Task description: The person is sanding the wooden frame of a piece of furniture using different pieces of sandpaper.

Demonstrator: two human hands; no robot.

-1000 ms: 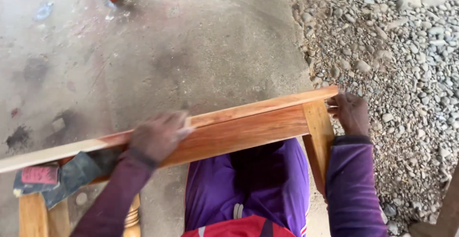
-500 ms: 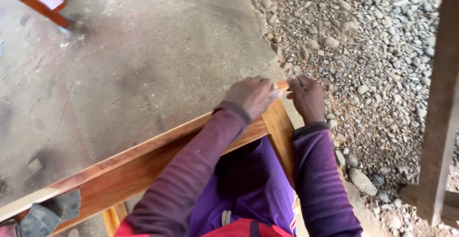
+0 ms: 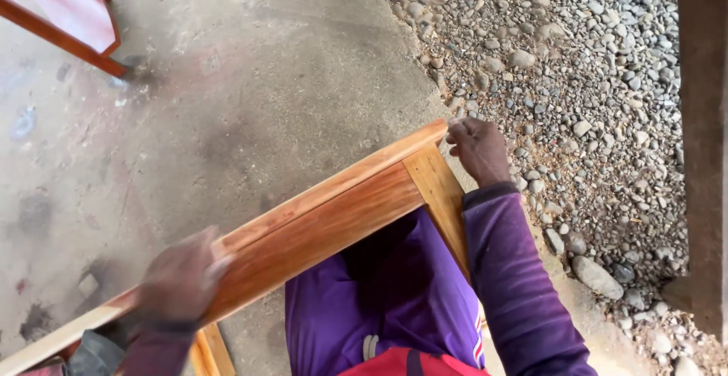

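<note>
The varnished wooden frame (image 3: 318, 220) stood before the worker's purple-clad legs on the concrete floor (image 3: 250, 88). The right hand (image 3: 479, 148) gripped its corner; the blurred left hand (image 3: 180, 281) pressed the top rail, grip indiscernible. Firm corner bracing would steady long, even strokes.

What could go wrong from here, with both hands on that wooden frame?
The left hand is motion-blurred on the top rail of the wooden frame, so it might slip off the narrow edge. The right hand sits at the frame's corner; fingers may catch a sharp edge or splinter. The frame stands near where the concrete floor meets loose gravel, so it may tip.
</note>
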